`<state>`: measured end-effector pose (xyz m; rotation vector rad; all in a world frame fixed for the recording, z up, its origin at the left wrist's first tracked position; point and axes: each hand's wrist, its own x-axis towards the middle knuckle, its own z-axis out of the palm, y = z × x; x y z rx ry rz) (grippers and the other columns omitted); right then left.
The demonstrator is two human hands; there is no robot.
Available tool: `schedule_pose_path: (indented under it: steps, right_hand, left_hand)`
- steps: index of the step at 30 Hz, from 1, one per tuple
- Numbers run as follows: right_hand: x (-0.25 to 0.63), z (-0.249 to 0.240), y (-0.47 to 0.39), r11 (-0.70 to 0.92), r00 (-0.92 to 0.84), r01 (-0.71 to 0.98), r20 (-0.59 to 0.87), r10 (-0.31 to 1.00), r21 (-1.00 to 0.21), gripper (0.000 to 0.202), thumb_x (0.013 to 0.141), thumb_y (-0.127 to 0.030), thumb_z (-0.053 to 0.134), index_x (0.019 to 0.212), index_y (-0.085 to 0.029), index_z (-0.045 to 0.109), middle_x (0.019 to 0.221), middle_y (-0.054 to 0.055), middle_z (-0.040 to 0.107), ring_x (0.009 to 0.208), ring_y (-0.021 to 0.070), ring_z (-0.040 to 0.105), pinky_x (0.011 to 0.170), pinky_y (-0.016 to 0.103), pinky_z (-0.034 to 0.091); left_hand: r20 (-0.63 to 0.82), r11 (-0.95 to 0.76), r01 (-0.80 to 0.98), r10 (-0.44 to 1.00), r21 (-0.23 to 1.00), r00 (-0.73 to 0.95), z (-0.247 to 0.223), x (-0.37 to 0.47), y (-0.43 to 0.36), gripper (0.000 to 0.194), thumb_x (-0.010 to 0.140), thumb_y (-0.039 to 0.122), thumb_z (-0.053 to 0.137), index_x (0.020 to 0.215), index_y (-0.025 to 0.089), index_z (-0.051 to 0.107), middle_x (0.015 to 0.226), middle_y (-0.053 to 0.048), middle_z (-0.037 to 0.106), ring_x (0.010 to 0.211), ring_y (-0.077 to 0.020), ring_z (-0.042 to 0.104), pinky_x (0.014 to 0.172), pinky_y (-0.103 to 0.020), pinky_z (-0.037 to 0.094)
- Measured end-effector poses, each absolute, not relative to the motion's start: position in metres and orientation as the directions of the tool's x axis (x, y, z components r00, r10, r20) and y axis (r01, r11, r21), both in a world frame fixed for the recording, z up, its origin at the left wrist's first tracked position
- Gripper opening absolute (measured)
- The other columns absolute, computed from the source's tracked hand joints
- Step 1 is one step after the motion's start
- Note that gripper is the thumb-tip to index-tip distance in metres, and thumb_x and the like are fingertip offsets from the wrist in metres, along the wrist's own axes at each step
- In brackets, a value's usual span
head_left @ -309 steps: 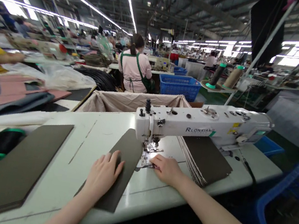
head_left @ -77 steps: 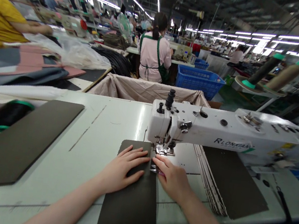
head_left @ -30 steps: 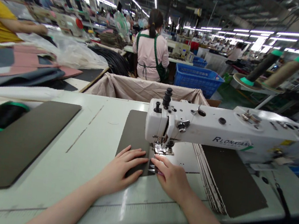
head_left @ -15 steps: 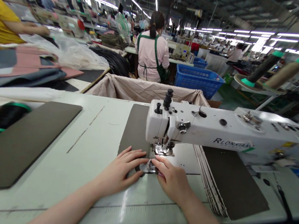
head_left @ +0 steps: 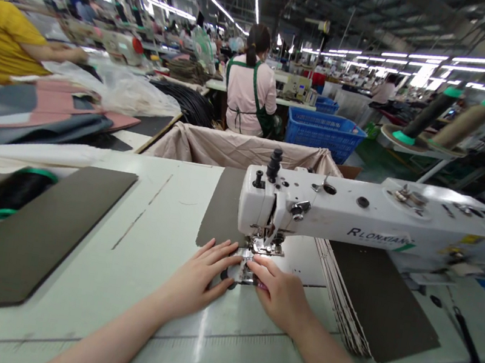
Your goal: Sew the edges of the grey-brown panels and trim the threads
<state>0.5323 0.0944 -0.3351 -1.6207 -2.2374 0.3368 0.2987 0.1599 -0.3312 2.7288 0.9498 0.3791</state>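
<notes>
Worktable: pale green worktable [head_left: 126,273], with a printed ruler scale [head_left: 236,336] along its front edge and dark dashed marks at left.
Machine: white lockstitch-type sewing machine [head_left: 326,204] lettered "RLONXIANG"; lamp light falls on the presser foot [head_left: 266,248].
Workpiece: olive-brown panel [head_left: 221,215], flat on the worktable, left of and partly behind the machine head.
Left stock: similar brown panels [head_left: 40,235], beside a black thread spool [head_left: 23,196].
Right stock: layered panel stack [head_left: 384,302], partly under the machine arm.
Thread stand: a dark and a tan thread cone [head_left: 465,125], both with green tips.
Room: factory hall with strip lights; beyond the worktable, a cloth-lined bin [head_left: 233,150], a blue basket [head_left: 323,134] and a co-worker in a green apron [head_left: 249,94].
Left hand [head_left: 205,271]: palm down, fingers loosely spread, gripping nothing; fingertips at the panel's near edge.
Right hand [head_left: 282,292]: fingers bent beside the metal plate [head_left: 246,271]; a purple item shows beneath; whether it is gripped cannot be told.
Change, 2.6 s: the panel, earlier extending toward the person under the left hand, now lies farther back, exposing the metal plate; both hands remain near the same spot.
</notes>
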Motion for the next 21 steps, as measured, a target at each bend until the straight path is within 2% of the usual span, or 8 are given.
schedule_pose_path:
  steps: [15,21]
  right_hand:
    - [0.5320,-0.3366,0.0945,0.321,-0.280,0.854,0.157,0.947,-0.409,0.055,0.086,-0.013,0.050,0.138,-0.031,0.049,0.144,-0.001,0.049,0.122,0.0192,0.054,0.100,0.034,0.046]
    - [0.5323,-0.3392,0.0949,0.323,-0.280,0.847,0.163,0.946,-0.422,0.054,0.087,-0.014,0.050,0.137,-0.032,0.049,0.143,-0.002,0.050,0.122,0.0196,0.055,0.100,0.034,0.046]
  left_hand:
    - [0.155,-0.775,0.565,0.619,0.285,0.770,-0.3305,0.2982,0.1599,0.047,0.098,0.041,0.045,0.143,0.031,0.041,0.157,-0.003,0.031,0.144,-0.0253,0.028,0.119,-0.052,0.021]
    - [0.155,-0.766,0.574,0.629,0.290,0.762,-0.3305,0.2983,0.1602,0.047,0.097,0.040,0.046,0.143,0.030,0.042,0.154,-0.002,0.037,0.142,-0.0239,0.032,0.118,-0.050,0.024]
